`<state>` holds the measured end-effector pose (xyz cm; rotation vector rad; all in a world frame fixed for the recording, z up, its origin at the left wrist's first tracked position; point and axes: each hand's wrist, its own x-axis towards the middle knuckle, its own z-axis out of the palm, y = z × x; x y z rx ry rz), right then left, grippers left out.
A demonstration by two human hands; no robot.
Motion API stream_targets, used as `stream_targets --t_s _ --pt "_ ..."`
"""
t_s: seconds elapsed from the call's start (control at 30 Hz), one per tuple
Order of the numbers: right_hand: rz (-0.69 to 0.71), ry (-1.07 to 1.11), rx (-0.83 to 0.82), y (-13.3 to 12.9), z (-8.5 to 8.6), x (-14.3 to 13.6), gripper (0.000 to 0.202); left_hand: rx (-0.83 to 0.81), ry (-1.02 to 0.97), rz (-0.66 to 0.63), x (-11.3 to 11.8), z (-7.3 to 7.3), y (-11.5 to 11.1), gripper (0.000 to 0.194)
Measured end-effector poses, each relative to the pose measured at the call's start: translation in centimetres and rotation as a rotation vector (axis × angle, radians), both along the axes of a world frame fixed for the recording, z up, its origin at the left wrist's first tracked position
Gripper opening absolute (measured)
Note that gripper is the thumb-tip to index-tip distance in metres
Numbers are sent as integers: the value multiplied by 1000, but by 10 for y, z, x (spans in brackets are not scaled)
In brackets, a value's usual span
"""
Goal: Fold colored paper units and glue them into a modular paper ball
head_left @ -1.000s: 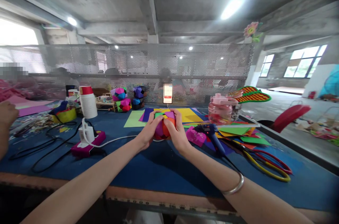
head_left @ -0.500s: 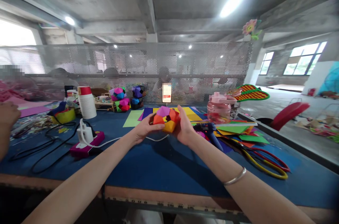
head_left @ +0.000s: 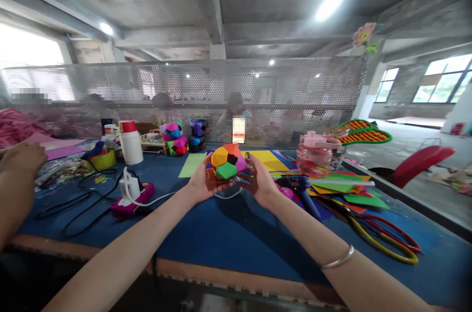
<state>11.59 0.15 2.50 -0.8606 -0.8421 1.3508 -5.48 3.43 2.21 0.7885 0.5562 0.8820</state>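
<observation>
A many-coloured folded-paper ball (head_left: 225, 170) is held up above the table's middle, with orange, yellow, green and purple faces and a dark opening among them. My left hand (head_left: 203, 185) is wrapped around its left side and underside, the palm turned up. My right hand (head_left: 261, 181) is at the ball's right side, fingers apart and curved toward it; whether the fingertips touch the paper I cannot tell. Behind the hands lie yellow paper sheets (head_left: 271, 160) and a light green sheet (head_left: 191, 165). A blue glue gun (head_left: 308, 199) rests just right of my right hand.
Large scissors (head_left: 387, 238) and coloured paper (head_left: 341, 185) lie at right, by a pink jar (head_left: 313, 154). At left are a purple power strip (head_left: 132, 201) with cables, stacked paper cups (head_left: 131, 147) and another person's hand (head_left: 25, 159). Finished-looking paper balls (head_left: 177, 139) and a phone (head_left: 238, 130) stand behind.
The ball has turned, so a green face now shows at the front. My left hand has shifted beneath it, and my right hand's fingers have spread. The view has swung slightly left.
</observation>
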Motion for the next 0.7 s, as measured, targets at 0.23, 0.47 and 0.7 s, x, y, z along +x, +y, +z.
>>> stream_targets --t_s 0.23,0.47,0.7 --pt "96 -233 196 -8 -3 -8 35 -6 65 -4 2 -11 5 69" --pt "110 -139 144 -13 5 -16 29 16 77 -8 -1 -14 8 80" --pt "147 173 -229 0 29 -17 48 205 221 344 4 -16 -2 46"
